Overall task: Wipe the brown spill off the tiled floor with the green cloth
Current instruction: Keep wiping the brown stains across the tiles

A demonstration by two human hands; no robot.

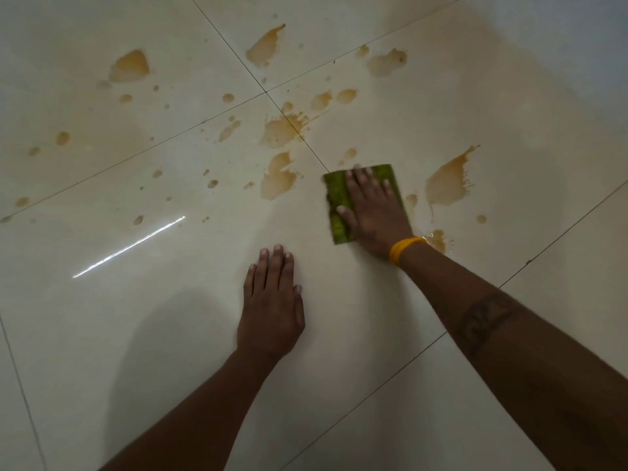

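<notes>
While right hand (373, 212) presses green cloth (336, 195) flat, left hand (272, 300) splayed on floor (136, 334)

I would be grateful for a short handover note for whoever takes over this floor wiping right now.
Right hand: flat, fingers straight, pressing the green cloth onto the tiled floor.
Left hand: flat on bare tile nearer the person, holding nothing.
Done: little that I can tell; the tile around the left hand shows no stains.
Left: most of the brown spill, namely large patches left of the cloth and right of it, a puddle by the right wrist, and splashes farther out.
</notes>
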